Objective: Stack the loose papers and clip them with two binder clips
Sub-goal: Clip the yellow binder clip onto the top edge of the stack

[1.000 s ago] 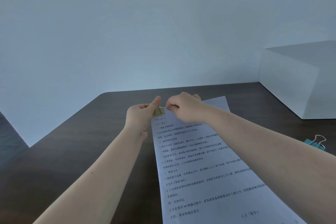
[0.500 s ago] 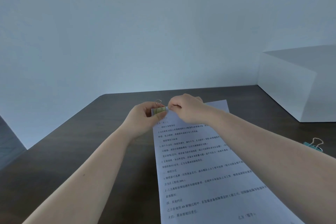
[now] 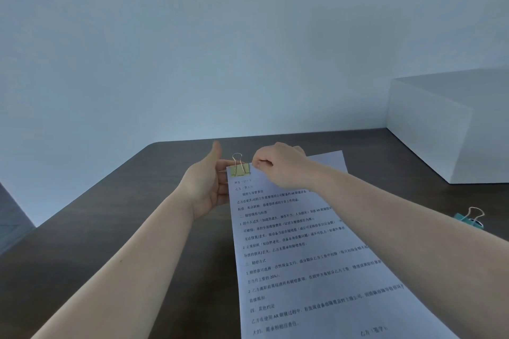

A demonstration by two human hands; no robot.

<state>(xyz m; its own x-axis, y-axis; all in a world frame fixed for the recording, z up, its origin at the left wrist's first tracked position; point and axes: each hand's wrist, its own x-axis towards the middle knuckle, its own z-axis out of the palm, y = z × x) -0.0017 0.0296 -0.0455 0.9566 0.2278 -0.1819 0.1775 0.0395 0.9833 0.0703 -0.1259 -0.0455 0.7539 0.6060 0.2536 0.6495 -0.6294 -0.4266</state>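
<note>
A stack of printed papers lies lengthwise on the dark table. An olive binder clip grips its far left corner, one wire handle standing up. My left hand is beside that corner with the palm open and the thumb lifted off the clip. Its fingertips reach under the paper's left edge. My right hand pinches the far edge of the stack just right of the clip. A teal binder clip lies loose on the table to the right, beyond my right forearm.
A large white box stands on the table's far right corner. A plain pale wall rises behind the table. The table's rounded far left corner and left edge are close to my left arm.
My left thumb and fingers have let go of the olive clip and spread open. The clip now stays clamped on the stack's corner. My right hand keeps its pinch on the far edge.
</note>
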